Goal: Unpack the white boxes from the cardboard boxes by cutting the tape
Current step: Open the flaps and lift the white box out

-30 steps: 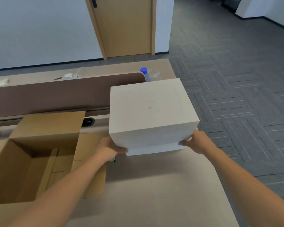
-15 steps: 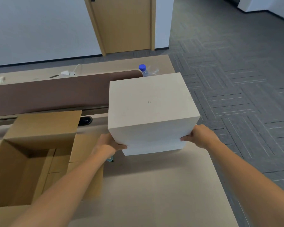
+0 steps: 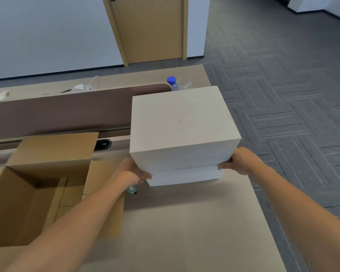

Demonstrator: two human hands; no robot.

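Observation:
A large white box (image 3: 181, 122) is held between both my hands at the table's right side. My left hand (image 3: 132, 171) grips its lower left edge and my right hand (image 3: 241, 160) grips its lower right edge. It sits directly over a second white box (image 3: 185, 176) that lies on the table; whether the two touch I cannot tell. The open cardboard box (image 3: 18, 203) stands at the left with its flaps up, and the part of its inside that shows holds nothing.
A small teal object (image 3: 131, 189) lies on the beige table (image 3: 185, 232) under my left wrist. A brown divider (image 3: 57, 112) runs behind the boxes, with a blue-capped bottle (image 3: 172, 83) past it. The table's right edge drops to grey carpet (image 3: 283, 114).
Both hands keep the same hold on the upper white box. It has barely shifted over the lower box, and a little more of the lower box's front shows now.

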